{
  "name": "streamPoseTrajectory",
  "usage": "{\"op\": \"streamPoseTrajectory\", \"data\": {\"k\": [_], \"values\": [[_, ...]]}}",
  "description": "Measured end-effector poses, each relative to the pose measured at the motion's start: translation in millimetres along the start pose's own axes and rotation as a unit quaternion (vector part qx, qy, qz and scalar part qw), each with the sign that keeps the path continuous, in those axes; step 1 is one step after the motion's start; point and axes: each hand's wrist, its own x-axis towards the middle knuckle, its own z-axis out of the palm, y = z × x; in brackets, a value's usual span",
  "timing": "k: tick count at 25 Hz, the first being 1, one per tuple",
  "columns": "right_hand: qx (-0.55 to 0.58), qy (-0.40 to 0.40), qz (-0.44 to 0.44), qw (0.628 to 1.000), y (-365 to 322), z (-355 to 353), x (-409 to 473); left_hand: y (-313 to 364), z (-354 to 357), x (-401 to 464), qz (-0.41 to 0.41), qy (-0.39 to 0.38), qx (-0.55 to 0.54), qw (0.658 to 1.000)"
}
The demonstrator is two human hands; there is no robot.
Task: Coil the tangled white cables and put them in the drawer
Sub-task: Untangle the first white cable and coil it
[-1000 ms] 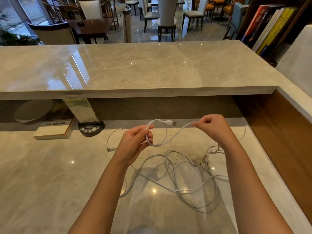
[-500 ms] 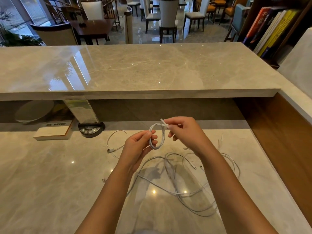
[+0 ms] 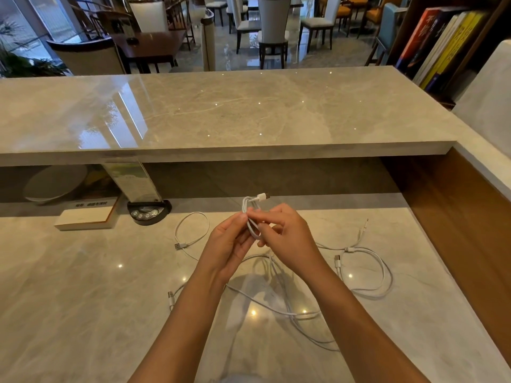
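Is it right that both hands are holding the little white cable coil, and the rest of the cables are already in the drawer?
Not quite. Both the left hand and right hand do hold the white coil, but the head view shows the other cables lying loose on the marble counter, not in a drawer.

- I see a glossy beige marble desk top (image 3: 83, 299), lower level, running under a raised marble counter (image 3: 221, 111); ceiling lights reflect in both.
- Loose white cables (image 3: 290, 313) lie tangled on the desk, centre to right; loops overlap, I can't count strands.
- One big loop (image 3: 383, 275) sits right of the tangle, plug ends just beside it.
- One thin loop (image 3: 193, 230) lies left of centre, its USB plug resting on the marble.
- Another plug end (image 3: 171, 297) lies near the left forearm.
- Back left: white box (image 3: 83, 217) flat on the desk, black round button base (image 3: 148, 212) just right of it, holding a tilted clear sign.
- Raised counter top carries nothing I can make out.
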Motion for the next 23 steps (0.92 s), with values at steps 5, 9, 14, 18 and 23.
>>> {"op": "streamPoseTrajectory", "data": {"k": [5, 9, 14, 18, 23], "values": [[-0.066, -0.028, -0.044, 0.996, 8, 1, -13, 9, 4, 2, 0.030, 0.045, -0.074, 0.996], [-0.164, -0.139, -0.015, 0.977, 21, -27, -9, 18, -6, 0, 0.032, 0.034, -0.144, 0.988], [-0.094, -0.253, 0.059, 0.961, 32, -58, 3, 17, -10, -1, 0.018, 0.020, -0.159, 0.987], [-0.080, -0.297, 0.091, 0.947, 41, -65, 12, 24, -12, 0, 0.030, 0.005, -0.163, 0.986], [-0.133, -0.331, 0.094, 0.929, 50, -58, 38, 36, -18, -3, 0.058, 0.007, -0.190, 0.980]]}}
